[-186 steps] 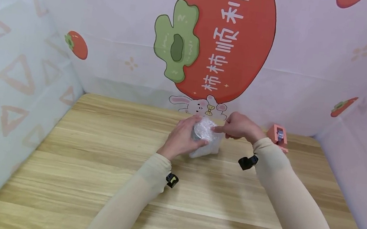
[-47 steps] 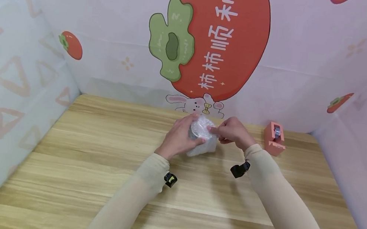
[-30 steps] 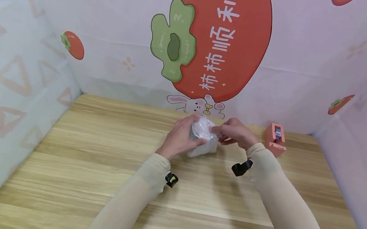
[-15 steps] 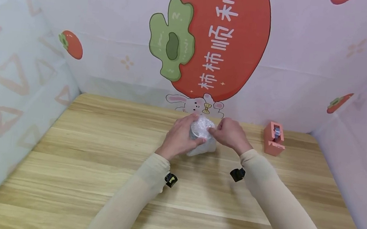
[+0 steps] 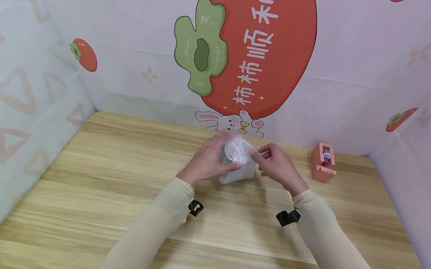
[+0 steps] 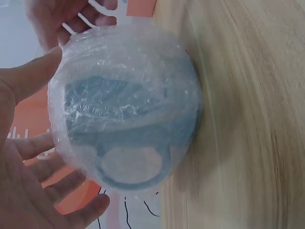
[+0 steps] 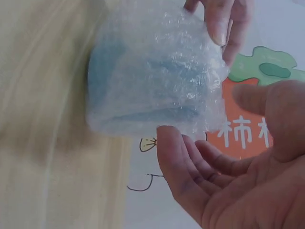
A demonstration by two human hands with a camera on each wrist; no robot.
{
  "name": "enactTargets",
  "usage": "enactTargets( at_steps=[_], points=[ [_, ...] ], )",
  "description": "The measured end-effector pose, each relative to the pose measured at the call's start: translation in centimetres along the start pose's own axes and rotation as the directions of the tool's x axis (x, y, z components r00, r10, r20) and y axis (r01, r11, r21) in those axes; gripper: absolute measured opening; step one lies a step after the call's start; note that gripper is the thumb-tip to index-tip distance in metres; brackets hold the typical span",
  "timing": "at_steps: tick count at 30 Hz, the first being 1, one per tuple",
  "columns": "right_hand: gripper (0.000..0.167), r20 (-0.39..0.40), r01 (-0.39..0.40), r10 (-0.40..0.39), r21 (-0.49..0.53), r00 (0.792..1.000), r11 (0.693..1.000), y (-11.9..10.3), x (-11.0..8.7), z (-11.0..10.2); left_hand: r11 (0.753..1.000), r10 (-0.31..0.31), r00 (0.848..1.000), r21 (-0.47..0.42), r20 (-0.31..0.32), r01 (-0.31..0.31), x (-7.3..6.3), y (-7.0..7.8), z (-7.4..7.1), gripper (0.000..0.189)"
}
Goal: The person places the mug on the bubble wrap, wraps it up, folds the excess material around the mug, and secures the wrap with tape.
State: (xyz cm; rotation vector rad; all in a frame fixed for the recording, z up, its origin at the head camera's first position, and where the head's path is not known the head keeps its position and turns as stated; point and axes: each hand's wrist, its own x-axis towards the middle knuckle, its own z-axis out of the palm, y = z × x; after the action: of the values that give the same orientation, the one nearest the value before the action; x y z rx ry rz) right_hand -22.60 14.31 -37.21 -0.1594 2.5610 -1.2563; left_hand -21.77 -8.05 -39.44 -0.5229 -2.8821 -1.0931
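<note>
Head view: right hand (image 5: pixel 277 165) has loosened off the bubble-wrapped cup (image 5: pixel 238 163).

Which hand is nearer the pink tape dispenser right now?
Right. The right hand is at the bubble-wrapped bundle, a short gap left of the pink tape dispenser; the left hand is on the bundle's far side.

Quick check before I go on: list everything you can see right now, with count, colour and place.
bubble-wrapped mug: one, blue-grey under clear wrap, table centre near the back wall.
tape dispenser: one, salmon pink, back right of the table.
table: one, light wood.
backdrop: pale pink with a red persimmon print, behind and at both sides.
wrist cameras: two, black, one under each forearm.
left hand: cups the wrapped mug's left side.
right hand: fingertips at the wrap's right side, fingers relaxed.
</note>
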Motion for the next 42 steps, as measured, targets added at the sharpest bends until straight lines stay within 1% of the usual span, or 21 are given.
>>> enactTargets(
  at_steps=[3,5,8,10,13,17,22,28,31,37,40,42],
  points=[
    [0.060,0.018,0.048,-0.049,0.030,0.999,0.998,0.5,-0.4,0.3,1.000,-0.016,1.000,0.007,-0.017,0.016,-0.3,-0.2,-0.1,0.098],
    [0.062,0.030,0.086,-0.088,0.050,0.996,0.995,0.9,-0.5,0.6,0.999,-0.048,0.999,0.022,-0.022,0.048,-0.6,-0.3,-0.1,0.101],
    [0.062,0.012,0.129,-0.130,0.054,0.991,0.990,1.4,-0.3,1.1,0.994,-0.086,0.996,0.060,-0.008,0.087,-0.8,-0.4,0.1,0.105],
    [0.061,-0.014,0.149,-0.149,0.048,0.989,0.988,1.5,-0.2,1.5,0.992,-0.105,0.994,0.074,0.002,0.105,-0.8,-0.4,0.2,0.105],
    [0.060,-0.061,0.152,-0.151,0.019,0.987,0.988,1.4,-0.1,2.1,0.991,-0.116,0.993,0.068,0.013,0.115,-0.5,-0.5,0.0,0.103],
    [0.060,-0.103,0.138,-0.138,-0.008,0.985,0.990,0.9,0.0,2.7,0.991,-0.130,0.991,0.037,0.036,0.129,0.1,-0.8,-0.4,0.100],
    [0.058,-0.133,0.122,-0.124,-0.023,0.983,0.992,0.4,0.7,2.9,0.994,-0.113,0.992,-0.006,0.058,0.113,1.2,-1.5,-0.7,0.097],
    [0.058,-0.170,0.088,-0.091,-0.026,0.981,0.996,0.2,1.4,3.2,0.995,-0.093,0.990,-0.037,0.102,0.097,2.8,-2.4,-0.9,0.101],
    [0.059,-0.188,0.067,-0.070,-0.024,0.980,0.997,0.1,1.6,3.3,0.996,-0.069,0.990,-0.055,0.121,0.076,3.4,-2.8,-1.1,0.101],
    [0.059,-0.207,0.026,-0.029,-0.016,0.978,1.000,-0.2,2.1,3.6,0.994,-0.042,0.988,-0.093,0.145,0.056,4.2,-3.2,-1.5,0.100],
    [0.060,-0.205,0.024,-0.026,-0.014,0.978,1.000,-0.3,2.2,3.7,0.992,-0.039,0.987,-0.112,0.156,0.057,4.4,-3.3,-1.7,0.100],
    [0.062,-0.203,0.033,-0.038,-0.027,0.979,0.999,-0.2,2.2,3.7,0.991,-0.035,0.987,-0.122,0.156,0.054,4.5,-3.4,-1.7,0.101]
  ],
)
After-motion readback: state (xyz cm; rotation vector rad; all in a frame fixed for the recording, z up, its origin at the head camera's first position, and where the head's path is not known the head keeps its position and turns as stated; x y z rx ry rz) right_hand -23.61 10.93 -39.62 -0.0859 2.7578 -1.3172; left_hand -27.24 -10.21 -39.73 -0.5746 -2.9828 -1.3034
